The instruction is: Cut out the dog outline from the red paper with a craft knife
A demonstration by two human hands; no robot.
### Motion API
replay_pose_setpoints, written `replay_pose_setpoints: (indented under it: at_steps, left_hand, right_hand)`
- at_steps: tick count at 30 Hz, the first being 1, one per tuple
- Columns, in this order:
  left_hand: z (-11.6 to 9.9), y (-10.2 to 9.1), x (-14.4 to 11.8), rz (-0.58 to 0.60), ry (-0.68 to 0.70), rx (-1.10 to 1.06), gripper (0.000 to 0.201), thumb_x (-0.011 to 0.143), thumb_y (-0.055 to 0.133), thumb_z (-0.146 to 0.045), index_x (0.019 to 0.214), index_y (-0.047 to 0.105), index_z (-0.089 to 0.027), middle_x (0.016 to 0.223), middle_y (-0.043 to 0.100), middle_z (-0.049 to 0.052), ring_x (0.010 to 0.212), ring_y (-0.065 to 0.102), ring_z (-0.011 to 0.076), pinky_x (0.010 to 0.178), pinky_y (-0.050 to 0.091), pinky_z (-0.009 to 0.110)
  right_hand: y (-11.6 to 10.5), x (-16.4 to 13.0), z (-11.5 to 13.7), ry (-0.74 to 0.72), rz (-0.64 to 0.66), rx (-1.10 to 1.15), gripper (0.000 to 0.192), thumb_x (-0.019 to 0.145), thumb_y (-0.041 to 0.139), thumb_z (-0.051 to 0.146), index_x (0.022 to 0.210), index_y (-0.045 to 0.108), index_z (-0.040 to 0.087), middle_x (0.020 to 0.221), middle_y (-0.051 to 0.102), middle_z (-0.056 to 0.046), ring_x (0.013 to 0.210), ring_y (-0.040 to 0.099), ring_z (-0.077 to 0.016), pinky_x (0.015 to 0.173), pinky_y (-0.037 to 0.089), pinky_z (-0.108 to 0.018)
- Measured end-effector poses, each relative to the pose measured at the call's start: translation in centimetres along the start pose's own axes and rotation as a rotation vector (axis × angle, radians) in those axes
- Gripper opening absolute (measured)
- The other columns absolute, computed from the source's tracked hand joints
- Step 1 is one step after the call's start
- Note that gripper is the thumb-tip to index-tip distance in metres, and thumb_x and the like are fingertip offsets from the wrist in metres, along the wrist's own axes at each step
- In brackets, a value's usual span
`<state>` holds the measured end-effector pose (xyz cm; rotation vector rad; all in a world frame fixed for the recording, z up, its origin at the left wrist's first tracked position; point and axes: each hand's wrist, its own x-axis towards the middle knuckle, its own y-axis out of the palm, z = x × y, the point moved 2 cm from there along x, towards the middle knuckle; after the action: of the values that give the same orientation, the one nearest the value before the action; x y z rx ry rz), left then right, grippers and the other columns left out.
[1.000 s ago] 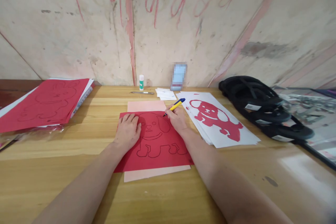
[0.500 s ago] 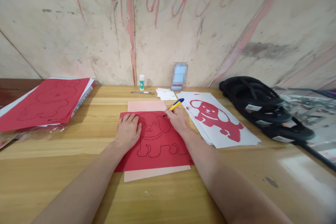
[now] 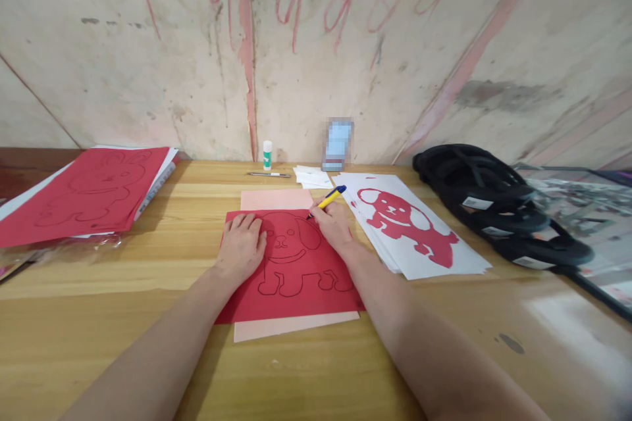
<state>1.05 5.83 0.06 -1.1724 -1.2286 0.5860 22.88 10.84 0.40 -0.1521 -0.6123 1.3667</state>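
Two hands at work on a red sheet with a dog outline, on a wooden table.

The left hand point(image 3: 241, 245) lies flat and open on the red sheet's point(image 3: 296, 289) left part. The right hand point(image 3: 333, 223), at the sheet's far right, grips a yellow pen point(image 3: 326, 200); its long axis slants up and rightward, its tip seemingly touching the outline near the dog's ear. A white sheet with a red dog cutout point(image 3: 409, 227) lies just right.
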Motion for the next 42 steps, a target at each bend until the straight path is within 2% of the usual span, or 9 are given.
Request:
replay_pose_setpoints:
  at_steps: [5, 13, 27, 37, 42]
  left_hand:
    - [-0.08, -0.13, 0.02, -0.001, 0.000, 0.001, 0.027, 0.090, 0.044, -0.024, 0.103, 0.065, -0.013, 0.118, 0.063, 0.014, 0.109, 0.052, 0.0305, 0.092, 0.042, 0.046]
    - [-0.07, -0.12, 0.00, 0.001, -0.003, -0.012, 0.027, 0.090, 0.044, -0.024, 0.104, 0.064, -0.014, 0.119, 0.062, 0.013, 0.110, 0.052, 0.0305, 0.094, 0.041, 0.046]
    - [-0.07, -0.10, 0.00, 0.007, 0.000, 0.008, 0.027, 0.090, 0.043, -0.024, 0.105, 0.064, -0.013, 0.118, 0.063, 0.013, 0.110, 0.052, 0.0303, 0.094, 0.041, 0.045]
    - [-0.11, -0.12, -0.01, 0.005, -0.011, -0.017, 0.026, 0.089, 0.044, -0.023, 0.104, 0.064, -0.016, 0.119, 0.062, 0.013, 0.110, 0.052, 0.0302, 0.095, 0.040, 0.046]
    - [-0.04, 0.03, -0.01, 0.004, 0.001, -0.006, 0.027, 0.090, 0.044, -0.024, 0.104, 0.064, -0.013, 0.118, 0.063, 0.013, 0.110, 0.052, 0.0302, 0.094, 0.041, 0.045]
  right_hand:
    - [0.07, 0.09, 0.00, -0.023, 0.000, 0.014, 0.017, 0.069, 0.045, 0.033, 0.061, 0.050, 0.019, 0.057, 0.049, 0.001, 0.058, 0.048, -0.0139, 0.060, 0.036, -0.026]
    - [0.03, -0.07, 0.20, 0.019, 0.008, 0.016, 0.017, 0.070, 0.045, 0.034, 0.061, 0.050, 0.020, 0.053, 0.047, 0.001, 0.055, 0.045, -0.0144, 0.056, 0.032, -0.026]
    - [0.26, 0.12, -0.30, 0.003, 0.037, 0.029, 0.015, 0.072, 0.047, 0.032, 0.064, 0.050, 0.020, 0.052, 0.044, 0.003, 0.052, 0.043, -0.0130, 0.055, 0.033, -0.026]
    - [0.25, 0.17, -0.59, -0.014, 0.047, 0.024, 0.015, 0.073, 0.048, 0.032, 0.065, 0.052, 0.019, 0.053, 0.046, 0.003, 0.053, 0.045, -0.0131, 0.055, 0.033, -0.026]
    - [0.31, 0.17, -0.54, -0.026, 0.062, 0.020, 0.016, 0.074, 0.048, 0.032, 0.066, 0.052, 0.019, 0.055, 0.047, 0.003, 0.054, 0.045, -0.0129, 0.055, 0.033, -0.025]
